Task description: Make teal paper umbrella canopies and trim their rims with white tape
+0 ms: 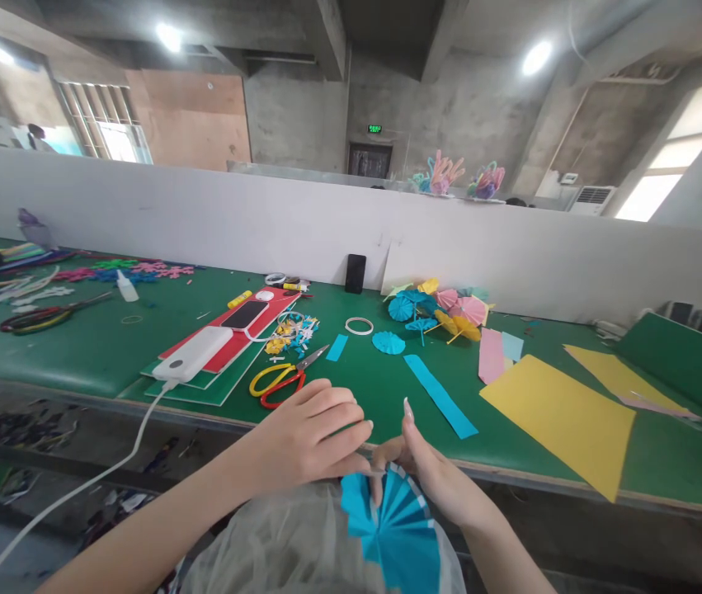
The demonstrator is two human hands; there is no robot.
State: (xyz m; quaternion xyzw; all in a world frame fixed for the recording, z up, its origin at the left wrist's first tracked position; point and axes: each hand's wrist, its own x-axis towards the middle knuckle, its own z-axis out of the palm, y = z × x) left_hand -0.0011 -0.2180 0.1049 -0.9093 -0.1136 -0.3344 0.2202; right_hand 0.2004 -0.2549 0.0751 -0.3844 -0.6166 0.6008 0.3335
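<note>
A blue pleated paper fan (397, 528), its folds spread from one point and its outer rim edged in white, is over my lap in front of the table edge. My left hand (310, 433) has its fingers bent together at the fan's upper left edge. On the other side, my right hand (434, 470) grips the top of the fan, its thumb pointing up and a finger curled over the paper. Scissors (280, 379) with one yellow and one red handle lie beyond my left hand. A blue paper strip (440, 396) rests on the table past my right hand.
Small paper umbrellas (443, 309) are heaped at the back, near a flat blue pleated disc (388, 342). Yellow sheets (567, 421) lie right. A white power bank (193, 355) with a cable and a phone (248, 314) sit left. A white partition (202, 214) stands behind.
</note>
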